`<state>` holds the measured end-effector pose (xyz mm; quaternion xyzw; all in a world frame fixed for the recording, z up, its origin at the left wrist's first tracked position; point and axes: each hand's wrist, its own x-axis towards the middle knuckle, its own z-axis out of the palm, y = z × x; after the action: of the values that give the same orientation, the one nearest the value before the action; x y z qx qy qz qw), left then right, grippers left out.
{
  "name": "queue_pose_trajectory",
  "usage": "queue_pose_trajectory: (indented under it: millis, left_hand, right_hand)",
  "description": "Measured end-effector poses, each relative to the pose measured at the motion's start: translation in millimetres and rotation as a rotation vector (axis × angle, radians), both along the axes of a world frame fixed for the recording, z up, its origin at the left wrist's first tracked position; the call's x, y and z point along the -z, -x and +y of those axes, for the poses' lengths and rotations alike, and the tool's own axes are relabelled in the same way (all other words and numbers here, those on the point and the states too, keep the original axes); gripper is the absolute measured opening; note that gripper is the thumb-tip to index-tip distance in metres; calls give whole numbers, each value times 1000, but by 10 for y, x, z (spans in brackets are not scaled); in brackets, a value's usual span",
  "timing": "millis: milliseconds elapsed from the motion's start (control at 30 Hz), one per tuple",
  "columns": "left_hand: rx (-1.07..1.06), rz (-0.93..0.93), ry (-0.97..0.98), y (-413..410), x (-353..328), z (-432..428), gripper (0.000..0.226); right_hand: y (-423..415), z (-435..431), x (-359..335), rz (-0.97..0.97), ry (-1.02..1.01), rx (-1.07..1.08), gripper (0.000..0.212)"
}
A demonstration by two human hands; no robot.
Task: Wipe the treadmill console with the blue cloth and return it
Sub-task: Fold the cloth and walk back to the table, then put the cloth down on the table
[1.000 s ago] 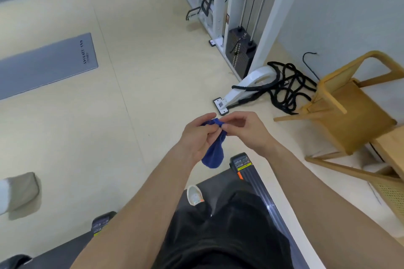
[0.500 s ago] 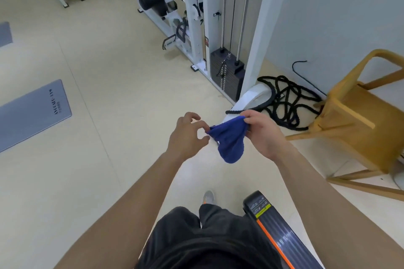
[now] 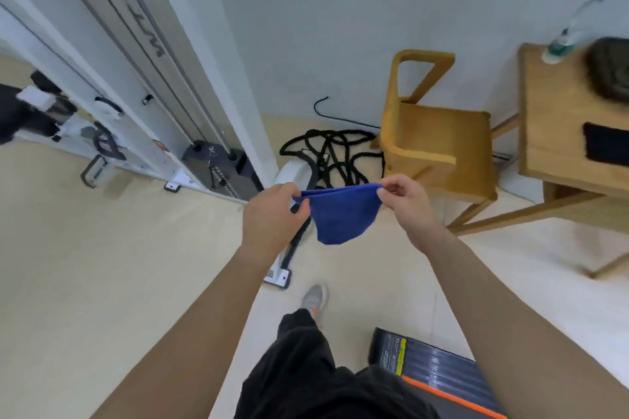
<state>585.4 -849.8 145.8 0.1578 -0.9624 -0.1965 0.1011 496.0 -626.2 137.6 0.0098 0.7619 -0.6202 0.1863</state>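
One white cable weight machine (image 3: 143,85) filled the upper left of the frame. One light wooden table (image 3: 558,133) sat at the right edge, one yellow wooden chair (image 3: 439,146) just left of it. One dark treadmill deck end with orange stripe (image 3: 429,367) showed at lower right. One coiled black rope (image 3: 335,153) lay at centre. One blue cloth (image 3: 340,214) hung mid-frame, top edge stretched taut, body sagging to a rounded point. Left hand (image 3: 272,218) and right hand (image 3: 406,202) each pinched one upper corner.
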Motion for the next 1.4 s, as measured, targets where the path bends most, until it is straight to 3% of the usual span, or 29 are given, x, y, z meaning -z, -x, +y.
queue_pose_trajectory:
  millis: [133, 267, 367, 533, 767, 1033, 1233, 1400]
  left_hand:
    - [190, -21, -325, 974, -41, 243, 12]
    - [389, -30, -468, 2009, -124, 731, 24]
    - [569, -101, -508, 2717, -226, 1203, 25]
    - [898, -201, -398, 3555, -377, 2221, 16]
    - [1041, -422, -632, 4189, -480, 3857, 11]
    - [976, -591, -711, 4722, -307, 5949, 16]
    - [743, -608, -635, 5400, 133, 7144, 15]
    - [540, -561, -622, 6064, 716, 7645, 13]
  right_hand:
    - [568, 450, -19, -9, -1, 192, 10]
    - [1149, 1001, -107, 13, 39, 399, 12]
    - [1468, 1421, -189, 19, 30, 583, 11]
    - [1709, 2221, -347, 8, 53, 833, 16]
    - [1909, 3569, -525, 19, 79, 1109, 16]
    - [2561, 5598, -385, -33, 6, 1163, 8]
    - [3631, 6841, -40, -127, -91, 967, 18]
    - [4536, 7362, 556, -193, -164, 797, 19]
